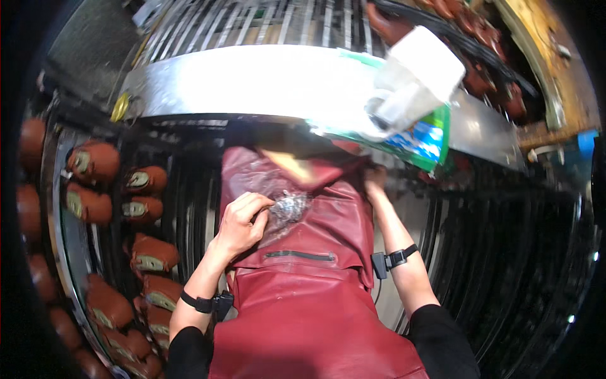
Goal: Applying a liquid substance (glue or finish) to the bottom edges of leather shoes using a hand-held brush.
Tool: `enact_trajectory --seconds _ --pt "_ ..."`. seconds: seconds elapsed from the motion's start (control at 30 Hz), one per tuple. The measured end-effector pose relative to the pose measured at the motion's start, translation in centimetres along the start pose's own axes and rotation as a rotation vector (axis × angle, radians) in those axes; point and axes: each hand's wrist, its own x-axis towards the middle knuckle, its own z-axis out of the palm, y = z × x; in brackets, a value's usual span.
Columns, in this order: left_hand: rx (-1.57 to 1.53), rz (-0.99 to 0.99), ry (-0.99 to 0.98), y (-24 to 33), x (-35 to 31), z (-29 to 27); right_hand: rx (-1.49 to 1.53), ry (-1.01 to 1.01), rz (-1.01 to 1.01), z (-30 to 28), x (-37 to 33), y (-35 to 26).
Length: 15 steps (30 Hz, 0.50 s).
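Observation:
A dark red leather-like apron (309,328) covers my lap, with a black zip across it. My left hand (243,221) lies over it, fingers closed at the edge of a crumpled, shiny clear plastic piece (290,208). A blurred tan and red piece (290,165) lies just beyond the plastic, under the bench edge. At the right edge of the apron is my right hand (375,179), smeared and partly in shadow; its fingers cannot be made out. A strap with a small black box sits on each forearm.
Ahead runs a shiny metal ledge (252,79) with slatted bars behind it. A white plastic container (423,66) and a green-blue packet (426,142) rest at its right. Racks of brown shoe-like forms (93,161) stand left; more lie at upper right by a wooden frame (536,57).

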Motion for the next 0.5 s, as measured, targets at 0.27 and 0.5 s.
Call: enact_trajectory --seconds 0.27,0.5 --pt "-0.886 -0.131 -0.123 5.5 -5.9 -12.7 -0.367 0.025 0.569 -8.5 -5.9 5.8" --pt "-0.955 1.099 -0.599 15.1 -1.0 -22.6 -0.871 -0.045 0.394 -6.2 -18.8 -11.2"
